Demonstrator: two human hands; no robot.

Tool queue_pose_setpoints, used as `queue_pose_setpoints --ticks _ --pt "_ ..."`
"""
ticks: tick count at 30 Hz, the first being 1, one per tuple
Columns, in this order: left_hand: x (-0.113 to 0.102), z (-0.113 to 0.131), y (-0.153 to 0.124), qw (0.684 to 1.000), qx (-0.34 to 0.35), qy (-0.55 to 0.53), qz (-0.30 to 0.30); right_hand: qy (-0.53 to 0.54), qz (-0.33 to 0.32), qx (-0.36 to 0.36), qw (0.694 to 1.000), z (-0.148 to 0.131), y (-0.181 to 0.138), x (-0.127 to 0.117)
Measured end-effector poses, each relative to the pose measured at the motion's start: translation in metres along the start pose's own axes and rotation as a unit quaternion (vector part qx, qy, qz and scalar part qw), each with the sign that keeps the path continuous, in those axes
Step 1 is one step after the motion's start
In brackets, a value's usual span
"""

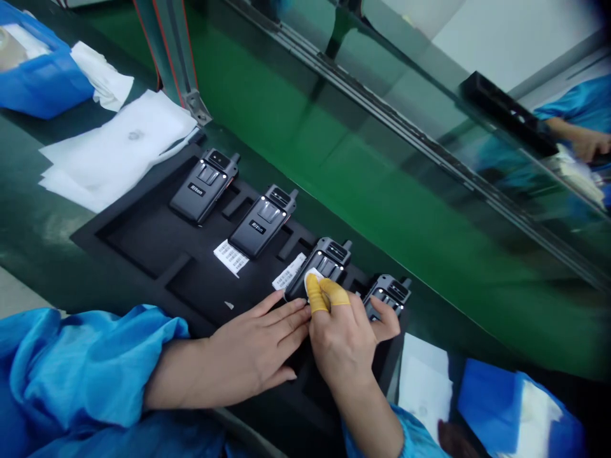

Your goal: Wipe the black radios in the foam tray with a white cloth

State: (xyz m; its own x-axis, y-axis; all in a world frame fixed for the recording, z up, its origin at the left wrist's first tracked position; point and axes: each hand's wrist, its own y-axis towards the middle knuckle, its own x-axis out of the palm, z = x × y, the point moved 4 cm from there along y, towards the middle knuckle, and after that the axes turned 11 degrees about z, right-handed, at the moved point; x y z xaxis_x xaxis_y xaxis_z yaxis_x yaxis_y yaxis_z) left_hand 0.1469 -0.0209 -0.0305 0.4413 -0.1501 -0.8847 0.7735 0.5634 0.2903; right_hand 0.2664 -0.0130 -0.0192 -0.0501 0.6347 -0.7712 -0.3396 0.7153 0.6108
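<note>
Several dark grey handheld radios lie in a row, face down or back up, on a black foam tray [128,235]. My right hand [346,337], with yellow finger cots on two fingers, pinches a small white wipe [313,273] against the third radio [330,259]. My left hand [258,350] lies flat with fingers stretched, its fingertips at that radio's lower end. To the left are two more radios, the "Riton" radio [205,184] and another "Riton" radio [263,219]. Beyond my right hand, the last radio [387,294] is partly hidden.
Barcode labels [231,256] lie by the radios. White sheets [119,146] and a blue bin [42,76] are at left. More white paper [424,375] and a blue box [491,404] stand at right. Behind a metal rail [372,108], another person's hand [589,143] shows.
</note>
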Motion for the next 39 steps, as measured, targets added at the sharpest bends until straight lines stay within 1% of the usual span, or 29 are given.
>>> queue_pose_setpoints --ticks 5,8,12,18,27,33,36,39 --pt "-0.001 0.0 -0.001 1.0 0.002 -0.002 -0.001 -0.019 0.022 0.015 0.999 0.006 -0.005 -0.006" --pt "-0.001 0.0 -0.001 1.0 0.0 -0.004 0.002 -0.01 0.024 -0.001 1.0 0.002 -0.001 -0.004" --pt "-0.001 0.0 0.001 1.0 -0.009 -0.013 -0.003 0.0 0.011 -0.02 1.0 -0.002 0.005 0.001" --pt "-0.002 -0.001 0.002 1.0 -0.001 -0.01 -0.019 -0.02 -0.006 -0.003 1.0 0.007 -0.002 -0.002" --pt "-0.004 -0.001 0.0 1.0 0.005 0.011 -0.007 -0.05 0.023 0.037 0.998 0.01 -0.014 -0.012" --pt "-0.003 0.0 0.0 1.0 0.003 0.003 0.013 -0.083 0.032 0.066 0.994 0.031 -0.023 -0.025" --pt "-0.012 0.002 -0.004 1.0 -0.005 -0.013 0.024 -0.08 0.05 0.065 0.993 0.041 -0.018 -0.028" --pt "-0.031 -0.002 -0.013 0.998 -0.017 -0.018 0.049 -0.049 0.079 0.056 0.994 0.043 0.0 -0.025"
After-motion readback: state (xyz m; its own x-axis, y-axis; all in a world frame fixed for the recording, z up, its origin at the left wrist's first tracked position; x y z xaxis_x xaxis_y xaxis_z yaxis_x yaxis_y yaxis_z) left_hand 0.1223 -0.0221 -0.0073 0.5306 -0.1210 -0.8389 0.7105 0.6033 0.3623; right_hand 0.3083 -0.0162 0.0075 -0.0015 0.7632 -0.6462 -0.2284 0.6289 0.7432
